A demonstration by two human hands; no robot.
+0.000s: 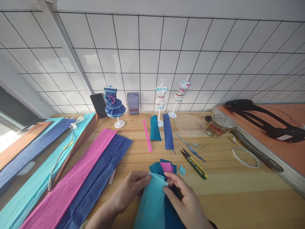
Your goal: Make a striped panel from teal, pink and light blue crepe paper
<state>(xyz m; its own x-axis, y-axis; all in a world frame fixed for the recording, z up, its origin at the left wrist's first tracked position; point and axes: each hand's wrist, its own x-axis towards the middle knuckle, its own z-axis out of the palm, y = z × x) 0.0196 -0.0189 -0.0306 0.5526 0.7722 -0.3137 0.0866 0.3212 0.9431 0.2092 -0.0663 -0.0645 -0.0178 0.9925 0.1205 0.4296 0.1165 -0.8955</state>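
Note:
Both hands pinch the top edge of a light blue crepe paper strip (153, 200) close to the table's front. My left hand (130, 190) has its thumb and forefinger closed on the left corner. At the right corner, my right hand (183, 197) grips the paper between thumb and fingers. Beneath and behind it lie teal and dark blue paper pieces (156, 168) and a pink paper piece (166, 166). A small light blue scrap (182, 170) rests just right of them. Yellow-handled thread snips (195, 164) lie beyond my right hand, blades pointing away.
Long pink (78, 171) and dark blue crepe sheets (100, 171) cover the left side. Small dress forms stand at the back, one in a blue paper dress (114, 103). Cut strips (155, 128), a clear disc (189, 124), a glass jar (219, 125) and a white ring (246, 157) are farther right.

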